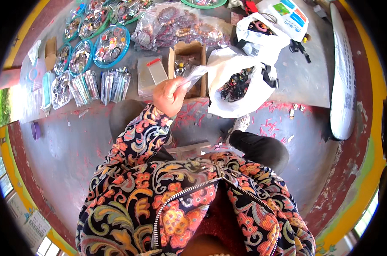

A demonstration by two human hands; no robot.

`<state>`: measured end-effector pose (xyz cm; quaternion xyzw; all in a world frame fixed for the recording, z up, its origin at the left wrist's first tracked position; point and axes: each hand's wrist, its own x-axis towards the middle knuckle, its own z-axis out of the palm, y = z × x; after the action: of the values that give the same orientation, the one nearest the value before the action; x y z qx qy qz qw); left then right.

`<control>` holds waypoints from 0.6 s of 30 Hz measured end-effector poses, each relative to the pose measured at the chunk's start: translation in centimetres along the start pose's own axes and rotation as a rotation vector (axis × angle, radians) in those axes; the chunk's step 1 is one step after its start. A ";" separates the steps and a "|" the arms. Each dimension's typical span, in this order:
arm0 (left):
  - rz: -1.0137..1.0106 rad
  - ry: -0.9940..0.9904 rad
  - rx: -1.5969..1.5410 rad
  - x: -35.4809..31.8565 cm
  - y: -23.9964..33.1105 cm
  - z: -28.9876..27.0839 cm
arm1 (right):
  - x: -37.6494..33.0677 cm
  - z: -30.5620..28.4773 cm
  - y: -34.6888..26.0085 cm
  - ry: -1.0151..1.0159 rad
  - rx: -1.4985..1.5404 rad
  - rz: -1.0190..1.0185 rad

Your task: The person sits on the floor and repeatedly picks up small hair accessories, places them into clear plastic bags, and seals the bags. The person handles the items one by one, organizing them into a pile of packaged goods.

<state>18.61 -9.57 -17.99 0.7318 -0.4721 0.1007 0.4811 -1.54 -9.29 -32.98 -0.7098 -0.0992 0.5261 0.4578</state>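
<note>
My left hand [170, 96] is closed, with thumb and fingers pinching a small clear plastic bag [195, 77]. The bag sticks out to the right, over an open cardboard box [202, 53] that holds small packaged items. Right of the box stands a white bag [221, 106], its mouth wide and dark, colourful small items inside. Just left of my hand, a stack of clear plastic sleeves [147, 79] lies with a red-edged packet [156, 70] on top. My right hand does not show.
Blue-rimmed baskets [127, 47] of small trinkets stand at the far left, with bundles of pens [115, 86] before them. Clear bags of beads [176, 25] lie at the back. Another white bag [268, 42] sits at the back right. Red scraps [268, 126] litter the floor.
</note>
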 end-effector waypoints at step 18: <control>-0.811 -0.061 -0.878 -10.5 8.4 -9.2 | -9.3 -1.6 -4.7 0.877 -0.148 0.158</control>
<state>9.21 3.24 -14.50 0.5888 -0.1661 -0.3167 0.7248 -2.60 -13.31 -23.29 -0.9019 0.1213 0.2004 0.3629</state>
